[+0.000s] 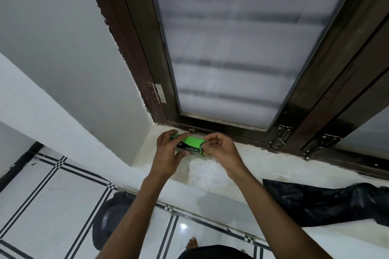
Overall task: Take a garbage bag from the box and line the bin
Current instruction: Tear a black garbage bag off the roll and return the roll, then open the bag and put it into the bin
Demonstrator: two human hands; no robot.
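A small green and black box [189,144] of garbage bags is held over the pale window sill [263,166]. My left hand [167,154] wraps around its left end. My right hand [221,149] pinches the flap at the box's right end with thumb and fingertips. A black garbage bag [324,204] lies flat on the sill to the right, hanging over its front edge. Down on the floor, partly hidden behind my left forearm, stands a dark round bin [111,218].
A frosted window [231,48] in a dark brown frame rises behind the sill, with metal latches [281,135] along its bottom. White wall stands at the left. The floor [52,206] has white tiles with black stripes. A bare foot [192,243] shows below.
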